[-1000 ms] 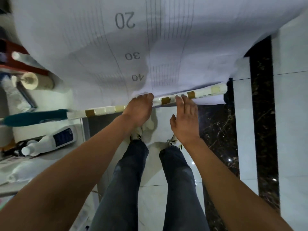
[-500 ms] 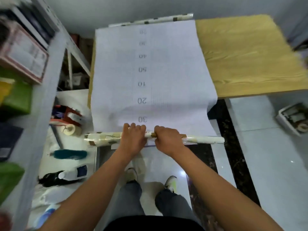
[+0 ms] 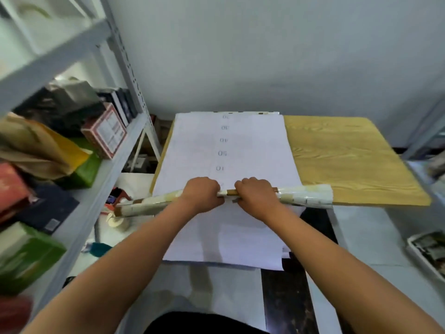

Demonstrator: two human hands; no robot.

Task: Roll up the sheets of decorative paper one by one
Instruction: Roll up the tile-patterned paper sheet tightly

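- Paper (image 3: 226, 150): white backing up along the table (image 3: 349, 160), near end hanging over the edge; the roll (image 3: 305, 197) has climbed from the "30" mark a moment ago to just under "10", so rolling is advancing, with much sheet left.
- Left hand (image 3: 202, 192): fingers curled over the roll, grasping it.
- Right hand (image 3: 256, 192): clenched round the roll, just beside the left.

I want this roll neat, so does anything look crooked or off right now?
Yes. The roll looks uneven: fat at its right end over the table, thinner and sagging at the left. Both hands grip its middle.
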